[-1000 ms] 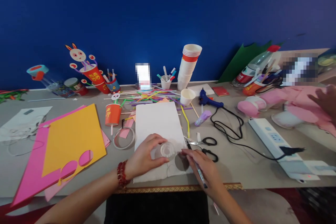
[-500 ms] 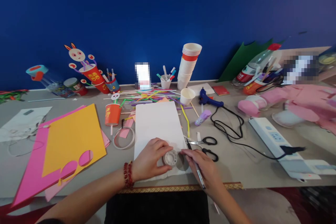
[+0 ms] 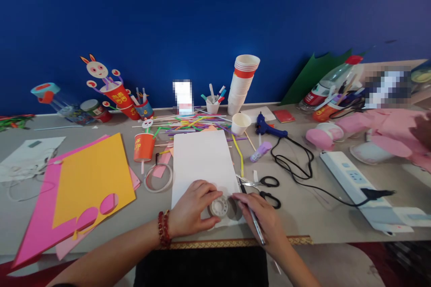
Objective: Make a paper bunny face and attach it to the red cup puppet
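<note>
My left hand (image 3: 192, 208) presses a small clear round tape roll (image 3: 219, 206) flat onto the near end of a white sheet of paper (image 3: 202, 161), fingers curled round its rim. A red bead bracelet (image 3: 163, 228) circles that wrist. My right hand (image 3: 259, 220) pinches a thin pen (image 3: 256, 224), its tip against the right side of the roll. Black-handled scissors (image 3: 264, 188) lie open just right of the paper.
Yellow and pink card sheets (image 3: 87, 184) lie at left, with a red paper cup (image 3: 144, 147) and a clear ring (image 3: 159, 177) beside them. Coloured straws (image 3: 191, 123), stacked cups (image 3: 243, 84), a blue glue gun (image 3: 267, 129), a power strip (image 3: 350, 177) and pink items (image 3: 380, 132) fill the back and right.
My left hand lowered the tape roll from a tilted, lifted hold to flat on the paper. My right hand with the pen stayed beside it.
</note>
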Tool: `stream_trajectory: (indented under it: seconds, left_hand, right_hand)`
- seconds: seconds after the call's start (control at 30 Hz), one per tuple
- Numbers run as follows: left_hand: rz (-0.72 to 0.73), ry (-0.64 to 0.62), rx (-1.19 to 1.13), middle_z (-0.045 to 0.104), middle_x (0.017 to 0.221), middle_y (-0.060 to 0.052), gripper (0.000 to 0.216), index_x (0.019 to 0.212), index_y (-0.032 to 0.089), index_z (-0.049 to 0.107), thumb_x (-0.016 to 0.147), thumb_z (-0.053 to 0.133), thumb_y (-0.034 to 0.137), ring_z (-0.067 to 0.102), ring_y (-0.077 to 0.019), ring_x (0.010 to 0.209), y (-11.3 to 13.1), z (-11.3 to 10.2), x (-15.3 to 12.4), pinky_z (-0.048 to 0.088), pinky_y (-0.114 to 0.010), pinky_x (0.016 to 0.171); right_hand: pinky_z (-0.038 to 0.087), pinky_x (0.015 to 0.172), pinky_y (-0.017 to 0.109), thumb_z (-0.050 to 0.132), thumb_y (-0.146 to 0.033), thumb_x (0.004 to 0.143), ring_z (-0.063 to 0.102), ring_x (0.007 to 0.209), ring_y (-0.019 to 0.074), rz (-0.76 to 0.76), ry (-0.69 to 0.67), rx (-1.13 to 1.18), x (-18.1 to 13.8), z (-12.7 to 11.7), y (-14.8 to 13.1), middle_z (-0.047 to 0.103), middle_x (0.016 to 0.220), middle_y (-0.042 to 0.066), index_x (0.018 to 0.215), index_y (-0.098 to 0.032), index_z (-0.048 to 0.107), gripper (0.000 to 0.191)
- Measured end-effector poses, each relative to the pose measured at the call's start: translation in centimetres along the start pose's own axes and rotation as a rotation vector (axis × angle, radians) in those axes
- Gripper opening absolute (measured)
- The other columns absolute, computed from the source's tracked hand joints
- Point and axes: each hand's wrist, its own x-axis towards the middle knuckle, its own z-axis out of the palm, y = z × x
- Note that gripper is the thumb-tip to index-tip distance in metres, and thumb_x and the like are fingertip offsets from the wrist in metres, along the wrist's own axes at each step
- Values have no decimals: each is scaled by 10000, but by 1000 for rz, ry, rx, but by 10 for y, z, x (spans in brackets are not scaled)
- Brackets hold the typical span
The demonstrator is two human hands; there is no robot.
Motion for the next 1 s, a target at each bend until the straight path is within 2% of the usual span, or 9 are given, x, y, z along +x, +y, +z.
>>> stream_trajectory:
  seconds: [0.27,0.5,0.67,0.77,0.83,0.9,1.0]
  left_hand:
    - [1,4,-4,595,1187,-93,541,1297,210,538,796,692,345,524,-254,1085,0,0,0,421,-407,985]
    - [5,8,-10,597,1180,-92,532,1276,199,550,791,703,356,523,-249,1073,-2,1,0,418,-397,978]
    - [7,12,-15,597,1178,-93,528,1269,194,552,792,704,363,522,-249,1073,-2,2,0,413,-399,979]
    - [3,7,-22,598,1171,-90,535,1273,199,550,787,708,358,520,-250,1071,-3,2,0,413,-400,972]
    - [2,8,-26,598,1168,-87,538,1274,202,550,783,711,353,520,-250,1067,-3,2,0,412,-401,969]
    - [2,11,-30,597,1170,-86,539,1276,207,550,783,712,354,520,-249,1067,-4,2,0,410,-401,967]
    - [4,14,-38,595,1178,-84,548,1281,214,548,779,717,354,517,-248,1077,-4,3,0,410,-398,968]
  right_hand:
    - [549,761,311,445,-163,980,675,861,209,-14,13,0,0,0,-2,713,952,72,1164,-229,628,268]
    - [528,897,307,435,-207,999,667,1018,198,16,0,81,4,-9,2,693,1136,57,1318,-280,533,342]
    - [498,918,315,449,-228,993,641,1050,210,2,-27,108,9,-15,0,675,1141,59,1256,-283,591,304]
    - [502,841,304,457,-225,973,649,941,200,14,-39,191,12,-17,-10,682,1039,54,1163,-257,617,250]
    - [497,707,277,473,-227,944,627,766,178,74,-59,281,16,-17,-18,661,863,30,1039,-225,606,163]
    - [436,572,248,479,-224,918,542,610,150,125,-118,365,20,-15,-24,569,701,-11,890,-214,558,84]
    - [335,498,234,475,-217,907,425,528,123,123,-219,415,24,-10,-29,454,624,-46,804,-212,508,108]
